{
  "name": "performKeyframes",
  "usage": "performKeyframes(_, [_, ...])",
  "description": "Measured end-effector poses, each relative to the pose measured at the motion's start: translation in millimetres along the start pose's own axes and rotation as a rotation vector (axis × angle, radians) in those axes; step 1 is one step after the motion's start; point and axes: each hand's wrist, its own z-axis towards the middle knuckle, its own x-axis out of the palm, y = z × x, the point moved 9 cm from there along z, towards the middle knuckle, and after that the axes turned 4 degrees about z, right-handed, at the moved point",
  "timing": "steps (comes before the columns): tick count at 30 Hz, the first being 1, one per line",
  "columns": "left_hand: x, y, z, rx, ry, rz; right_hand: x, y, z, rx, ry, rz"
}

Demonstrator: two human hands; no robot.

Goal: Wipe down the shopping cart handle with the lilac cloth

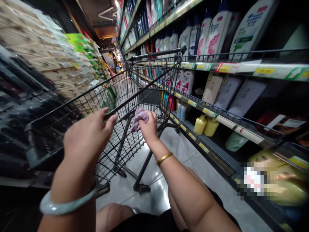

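A dark metal shopping cart (135, 96) stands in front of me, its wire side facing my knees. My right hand (149, 126), with a gold bangle above the wrist, grips a crumpled light purple cloth (139, 118) against or just beside the cart's wire side. My left hand (90, 132), with a pale bangle on the wrist, is raised at the cart's near side, left of the cloth. Its thumb and a finger are apart and nothing shows between them. Whether it touches the cart frame cannot be made out.
Shelves (207, 66) of shampoo bottles run along the right, with yellow pump bottles (200, 125) low down. Stacked packaged goods (60, 58) rise at the left. Grey floor tiles (154, 180) lie below the cart. A person (113, 57) is far down the aisle.
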Motion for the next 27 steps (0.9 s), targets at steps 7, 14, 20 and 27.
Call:
performKeyframes(7, [15.3,1.6,-0.6,-0.062,-0.19,0.202,29.1,63.8,-12.9,-0.351,0.178,0.091])
performKeyframes(14, [15.2,9.9,1.8,-0.07,-0.224,0.126,1.5,0.4,-1.3,0.005,-0.058,0.056])
performKeyframes(20, [19.4,28.4,-2.5,-0.052,-0.301,0.042,25.8,88.8,-16.4,-0.445,0.184,0.071])
performKeyframes(27, [21.2,49.9,-8.4,-0.073,-0.364,-0.114,-8.1,18.0,8.6,-0.128,-0.042,-0.082])
